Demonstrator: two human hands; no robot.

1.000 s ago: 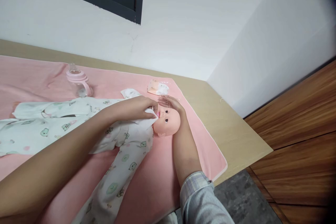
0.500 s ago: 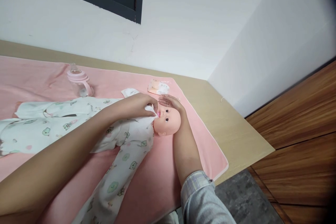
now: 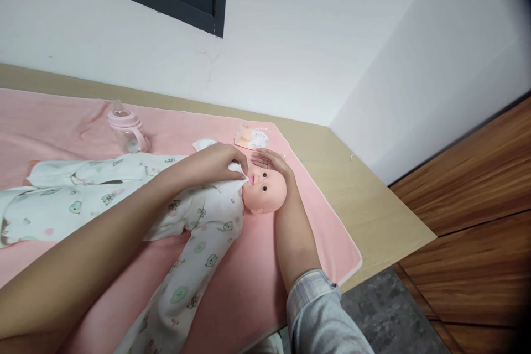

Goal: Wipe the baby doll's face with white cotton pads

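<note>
A baby doll (image 3: 269,193) lies on its back with its head toward the right. It wears a white long-sleeved outfit (image 3: 219,238) printed with green and pink figures. My left hand (image 3: 222,163) pinches the outfit's white neckline between thumb and fingers, lifting it to a point at the doll's mouth. On the far side of the doll's head, my right hand (image 3: 272,161) rests with its fingers stretched out, the wrist curving round the crown. My left forearm hides part of the doll's body.
Under the doll, a pink blanket (image 3: 323,232) covers much of the wooden table (image 3: 365,204). A baby bottle (image 3: 126,130) with a pink handle lies behind the legs. Near the head is a small printed packet (image 3: 251,137). The wall and dark window frame (image 3: 178,5) stand behind.
My left hand stays pinched on the neckline, with its knuckles raised very slightly. My right hand and the doll look the same; the view has barely shifted.
</note>
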